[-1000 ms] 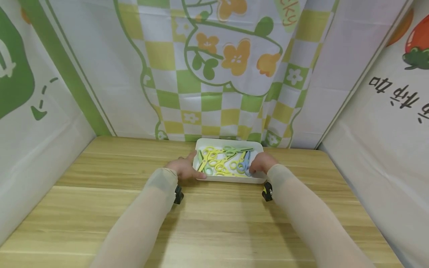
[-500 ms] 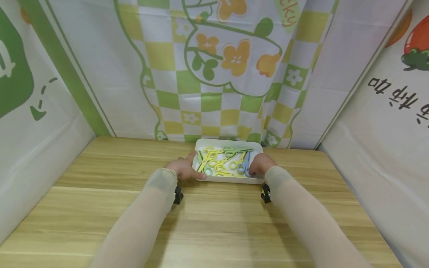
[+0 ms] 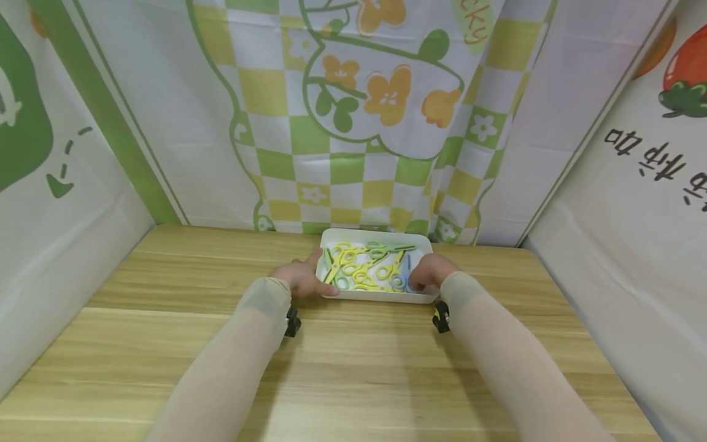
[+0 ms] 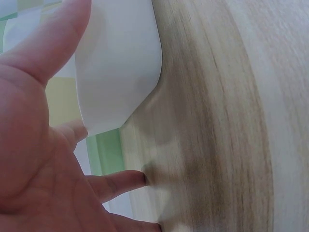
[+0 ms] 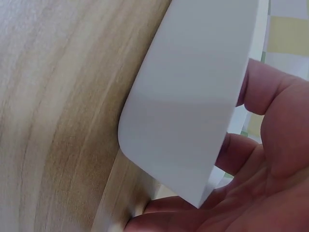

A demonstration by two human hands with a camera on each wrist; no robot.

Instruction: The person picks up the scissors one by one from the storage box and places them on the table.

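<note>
A shallow white tray (image 3: 381, 296) at the table's back edge holds several small scissors. My left hand (image 3: 304, 277) spans its left end, thumb along the front rim and forefinger at the corner; the other fingers (image 4: 118, 184) reach straight down to the table. At the right end, my right hand (image 3: 433, 270) bends over the rim, thumb and forefinger inside the tray, other fingers outside. It seems to pinch the handle of blue scissors (image 3: 404, 283), though the fingertips are hidden by the hand and the tray wall (image 5: 183, 106). Yellow scissors (image 3: 334, 269) and green scissors (image 3: 397, 248) lie beside them.
Just behind the tray hangs a checked curtain (image 3: 348, 169). Printed white cloth walls close off the left (image 3: 83, 245) and right (image 3: 618, 245) sides. Bare wooden tabletop (image 3: 353, 368) stretches between my forearms. Small black devices (image 3: 440, 316) sit under both wrists.
The blue scissors have tilted under my right fingers, so their blades look thinner. My left hand keeps its place on the tray, and the other scissors lie as before.
</note>
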